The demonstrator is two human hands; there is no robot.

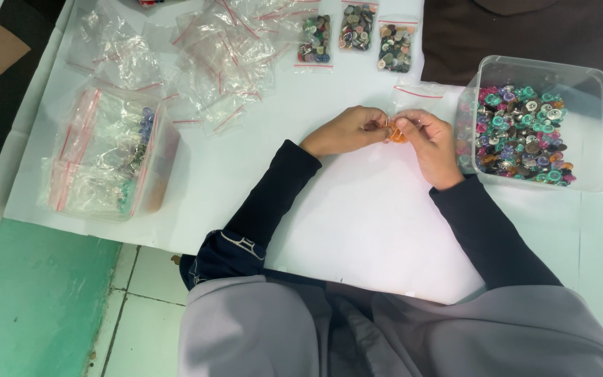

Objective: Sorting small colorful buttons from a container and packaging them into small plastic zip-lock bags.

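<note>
A: What are the hands doing in the head view?

B: Left hand (345, 130) and right hand (428, 144) are both pinching a small orange button (396, 132) over the white sheet (357, 223).

A: Anything nearby?

B: A clear tub of mixed buttons (521, 132) is sitting just right; three filled bags (355, 35) are lying far, with empty zip bags (225, 56) far left.

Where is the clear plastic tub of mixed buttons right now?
In the head view, the clear plastic tub of mixed coloured buttons sits on the white table sheet, just beyond the right hand.
</note>
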